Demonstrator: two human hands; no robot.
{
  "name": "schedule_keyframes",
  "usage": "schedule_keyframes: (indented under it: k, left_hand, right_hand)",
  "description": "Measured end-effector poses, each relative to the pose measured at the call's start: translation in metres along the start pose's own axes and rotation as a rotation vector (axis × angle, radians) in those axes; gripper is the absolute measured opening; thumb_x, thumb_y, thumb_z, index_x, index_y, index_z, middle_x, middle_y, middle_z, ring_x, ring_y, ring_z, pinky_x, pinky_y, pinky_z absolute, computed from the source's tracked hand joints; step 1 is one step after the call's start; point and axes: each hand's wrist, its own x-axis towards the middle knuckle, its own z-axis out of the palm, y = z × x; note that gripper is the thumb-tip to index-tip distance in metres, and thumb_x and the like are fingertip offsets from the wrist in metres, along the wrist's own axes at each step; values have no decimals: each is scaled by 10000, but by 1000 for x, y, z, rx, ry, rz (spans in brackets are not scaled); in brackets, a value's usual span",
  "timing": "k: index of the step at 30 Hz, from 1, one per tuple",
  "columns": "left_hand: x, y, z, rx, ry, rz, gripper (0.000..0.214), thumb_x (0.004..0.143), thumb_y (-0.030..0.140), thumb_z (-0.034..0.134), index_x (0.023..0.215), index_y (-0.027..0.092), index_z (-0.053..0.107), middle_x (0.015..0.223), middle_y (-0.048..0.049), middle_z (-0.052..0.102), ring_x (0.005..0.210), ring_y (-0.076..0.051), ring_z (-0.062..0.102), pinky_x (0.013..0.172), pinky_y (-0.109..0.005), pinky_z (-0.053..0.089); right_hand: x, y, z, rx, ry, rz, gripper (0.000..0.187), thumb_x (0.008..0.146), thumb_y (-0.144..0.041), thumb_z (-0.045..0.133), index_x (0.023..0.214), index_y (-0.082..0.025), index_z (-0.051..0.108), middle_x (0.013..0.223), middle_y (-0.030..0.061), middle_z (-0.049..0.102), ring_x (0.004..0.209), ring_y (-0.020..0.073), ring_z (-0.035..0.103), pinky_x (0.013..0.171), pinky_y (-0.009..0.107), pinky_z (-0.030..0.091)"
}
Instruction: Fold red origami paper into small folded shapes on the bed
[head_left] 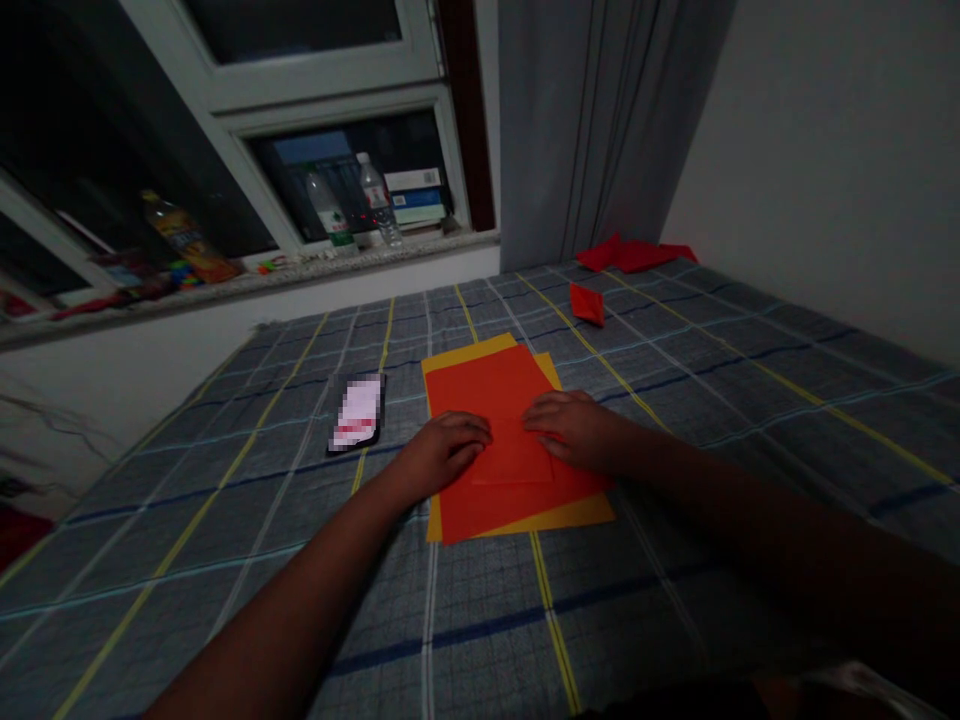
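Left hand (442, 455) and right hand (574, 430) press open and flat on folded red paper (514, 452) atop a yellow sheet (596, 512). Other folded red pieces (626, 255) lie upper right

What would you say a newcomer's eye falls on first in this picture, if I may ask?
The red-orange paper sheet comes first, lying on a yellow paper sheet in the middle of the grey plaid bedsheet, with the left hand and right hand resting on it. Farther back, a folded red paper piece and a red paper heap catch the eye near the far wall.
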Motion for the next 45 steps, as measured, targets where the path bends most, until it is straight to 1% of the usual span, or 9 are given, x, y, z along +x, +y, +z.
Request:
schedule_keyframes:
  k: [6,15,18,22,26,33,38,42,45]
  left_hand:
    - [-5,-4,-8,-4,-101,-21,274,941,251,593,1207,246,660,1315,-81,629,1224,-202,579,1079,-404,431]
    - [-14,9,-31,-9,-290,-123,648,783,361,785,1377,281,538,1511,-77,480,1387,-279,446,1158,-472,335]
    - [-13,13,-30,-23,-268,-127,544,845,352,714,1359,280,551,1495,-66,495,1373,-270,460,1149,-451,347]
    - [-5,17,-14,-9,-134,-115,274,1012,352,464,1189,243,642,1309,-71,633,1248,-223,555,1090,-412,403]
    - [-4,15,-1,89,-60,-177,304,922,431,627,1151,231,610,1294,-90,629,1213,-265,563,1050,-460,426]
    - [-13,13,-21,10,-233,-153,557,841,490,724,1313,252,548,1477,-100,511,1364,-276,465,1130,-456,361]
    - [-14,17,-27,-13,-286,-148,645,817,531,735,1366,265,524,1510,-94,476,1385,-284,444,1146,-452,349]
    - [-13,23,-18,72,-190,-178,568,863,566,667,1307,228,563,1440,-114,537,1344,-288,476,1124,-463,367]
    - [-11,29,-10,193,-86,-137,528,864,541,671,1272,214,599,1421,-136,535,1326,-321,469,1100,-502,372]
  right_hand:
    - [-2,2,0,7,-30,16,416,898,-229,532,1299,-193,639,1372,101,628,1335,296,479,1102,507,319]
    - [-4,1,-4,22,-55,-7,456,898,-254,529,1342,-192,613,1411,112,595,1349,304,473,1103,533,323]
    - [-6,1,-5,26,-67,-8,477,897,-297,544,1361,-197,597,1429,113,578,1358,306,460,1115,533,312]
    - [-8,-2,-8,18,-98,-6,538,892,-357,570,1396,-169,561,1470,129,533,1383,315,424,1132,516,305]
    - [-10,-4,-11,28,-121,-16,613,881,-411,596,1417,-122,528,1499,166,485,1396,328,398,1143,508,303]
    - [-12,3,-8,78,-136,-24,755,818,-516,675,1455,-158,486,1526,161,448,1409,348,371,1157,535,276]
    - [-13,7,-7,86,-152,-38,832,775,-579,703,1466,-176,477,1541,152,429,1428,354,340,1169,524,255]
    - [-12,5,-8,75,-134,-40,820,778,-577,701,1456,-168,488,1525,144,452,1408,354,361,1165,516,256]
    - [-11,-3,-10,36,-98,-19,800,778,-604,691,1416,-149,529,1477,167,499,1350,367,416,1133,533,290]
